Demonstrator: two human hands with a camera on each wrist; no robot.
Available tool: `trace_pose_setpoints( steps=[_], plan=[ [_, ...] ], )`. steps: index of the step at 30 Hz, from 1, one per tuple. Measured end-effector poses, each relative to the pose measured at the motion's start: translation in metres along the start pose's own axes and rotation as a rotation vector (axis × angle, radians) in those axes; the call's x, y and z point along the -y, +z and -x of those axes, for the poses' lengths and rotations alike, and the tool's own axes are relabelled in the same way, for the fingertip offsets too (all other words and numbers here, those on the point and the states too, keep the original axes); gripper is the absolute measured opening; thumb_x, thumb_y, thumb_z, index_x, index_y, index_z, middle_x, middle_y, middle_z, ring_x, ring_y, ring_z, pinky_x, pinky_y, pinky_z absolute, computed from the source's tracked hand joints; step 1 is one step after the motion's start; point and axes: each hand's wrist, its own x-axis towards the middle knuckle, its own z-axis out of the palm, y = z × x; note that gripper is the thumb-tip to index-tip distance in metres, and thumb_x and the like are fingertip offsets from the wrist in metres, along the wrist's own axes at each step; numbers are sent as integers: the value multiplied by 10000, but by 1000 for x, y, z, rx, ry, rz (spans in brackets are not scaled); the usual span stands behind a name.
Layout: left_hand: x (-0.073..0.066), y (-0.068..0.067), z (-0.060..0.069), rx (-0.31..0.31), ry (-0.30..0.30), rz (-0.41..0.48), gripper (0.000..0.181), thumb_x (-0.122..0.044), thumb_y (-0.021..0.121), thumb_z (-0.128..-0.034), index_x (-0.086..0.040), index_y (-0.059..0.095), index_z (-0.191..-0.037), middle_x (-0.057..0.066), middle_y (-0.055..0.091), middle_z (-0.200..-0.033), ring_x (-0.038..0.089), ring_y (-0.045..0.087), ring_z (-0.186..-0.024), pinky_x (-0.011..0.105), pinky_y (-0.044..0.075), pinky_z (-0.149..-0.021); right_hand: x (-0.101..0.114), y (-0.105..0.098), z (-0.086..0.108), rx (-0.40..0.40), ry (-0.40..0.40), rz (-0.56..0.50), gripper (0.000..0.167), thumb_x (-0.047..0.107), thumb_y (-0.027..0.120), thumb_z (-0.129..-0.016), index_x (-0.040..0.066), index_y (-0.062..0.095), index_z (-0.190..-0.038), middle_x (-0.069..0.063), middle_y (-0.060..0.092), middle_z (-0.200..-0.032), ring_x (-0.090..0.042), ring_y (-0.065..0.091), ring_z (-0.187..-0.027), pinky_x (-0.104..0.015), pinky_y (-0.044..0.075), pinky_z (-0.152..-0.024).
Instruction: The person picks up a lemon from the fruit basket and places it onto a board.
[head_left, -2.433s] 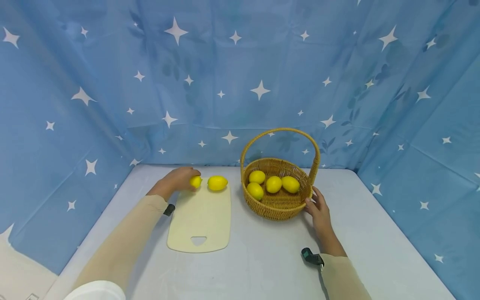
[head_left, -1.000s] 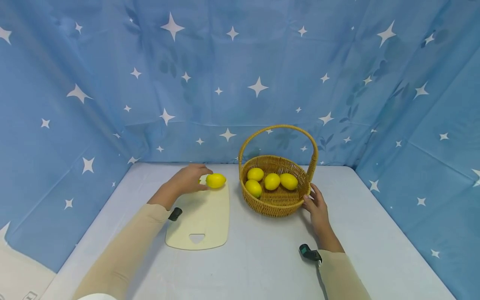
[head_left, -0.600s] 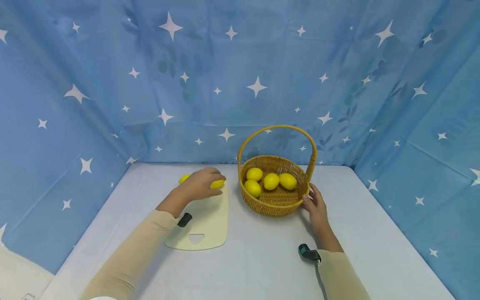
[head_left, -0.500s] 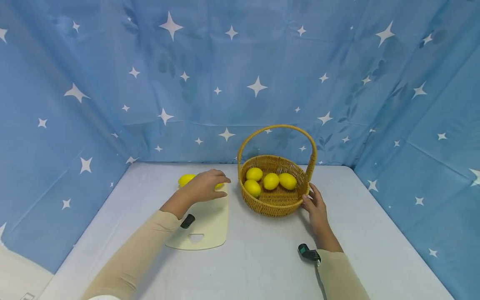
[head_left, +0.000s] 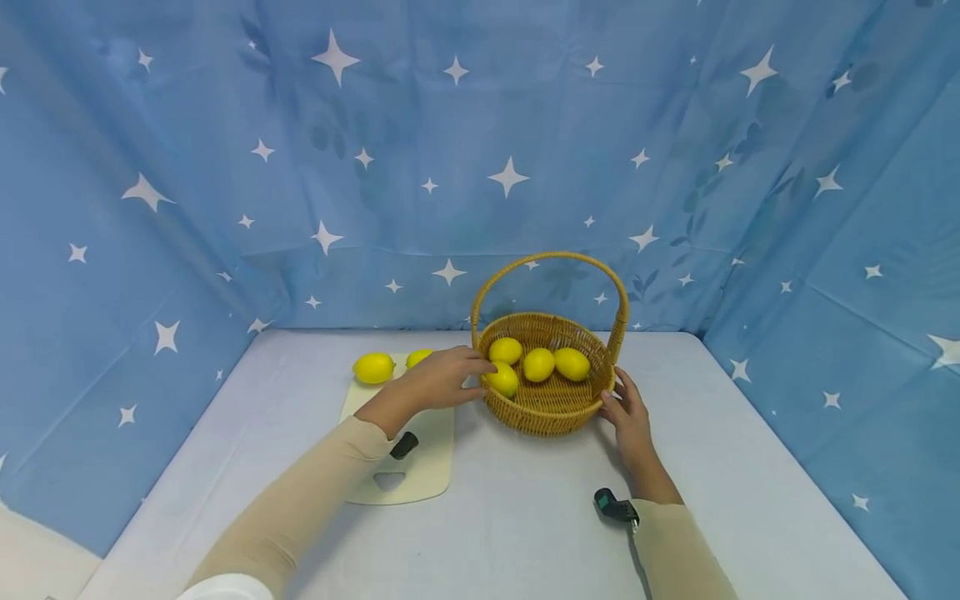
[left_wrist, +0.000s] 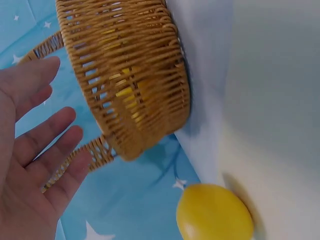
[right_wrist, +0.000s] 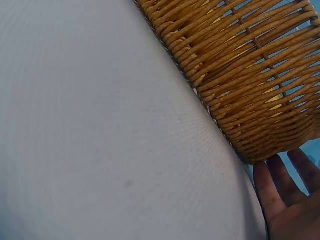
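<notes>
My left hand (head_left: 442, 380), fingers apart, at the left side of the round golden-brown wicker basket (head_left: 543, 422); my right hand (head_left: 634, 423), fingers slightly spread, touches its right. Four oval yellow lemons (head_left: 538, 365) inside; two more left, at the flat cream board's (head_left: 431, 454) far end.

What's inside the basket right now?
Four lemons are visible inside the basket. The left hand slightly covers one from view, and whatever lies beneath the lemons can't be seen.
</notes>
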Motion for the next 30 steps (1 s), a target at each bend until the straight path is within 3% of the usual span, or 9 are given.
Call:
trace_pose_setpoints(
  steps=[6, 13, 20, 25, 30],
  plan=[
    [-5, 4, -19, 21, 39, -58, 366, -298, 667, -934, -164, 654, -1275, -18, 600, -1190, 142, 539, -1070, 310, 468, -902, -1, -1, -1, -1, -13, 3, 611, 204, 465, -1041, 124, 164, -1567, -222, 277, -1523, -396, 408, -1299, -363, 496, -934],
    [-14, 3, -39, 65, 39, -113, 357, -324, 633, -954, -178, 650, -1280, -10, 600, -1191, 153, 545, -1076, 310, 478, -888, -1, -1, -1, 6, -8, -10, 609, 190, 458, -1044, 125, 155, -1568, -228, 279, -1518, -385, 427, -1276, -434, 472, -961],
    [-28, -1, -62, 123, 76, -129, 381, -313, 653, -944, -186, 631, -1303, -8, 594, -1169, 158, 548, -1034, 294, 473, -871, 1, -2, -1, 1, -7, -8, 616, 206, 466, -1041, 122, 157, -1568, -229, 270, -1524, -408, 412, -1295, -408, 480, -955],
    [-25, 6, -74, 180, -6, -130, 424, -300, 677, -929, -170, 613, -1328, 4, 585, -1235, 173, 548, -1120, 320, 465, -934, 1, -1, -2, -4, 6, -7, 630, 219, 476, -1038, 128, 152, -1570, -229, 259, -1532, -408, 394, -1315, -408, 474, -962],
    [-16, 18, -79, 232, -103, -80, 497, -166, 738, -876, -162, 593, -1351, 11, 569, -1296, 183, 535, -1179, 326, 473, -944, 1, 1, -1, -6, 26, -4, 625, 205, 473, -1039, 142, 152, -1571, -223, 248, -1540, -394, 379, -1334, -481, 436, -989]
  ],
)
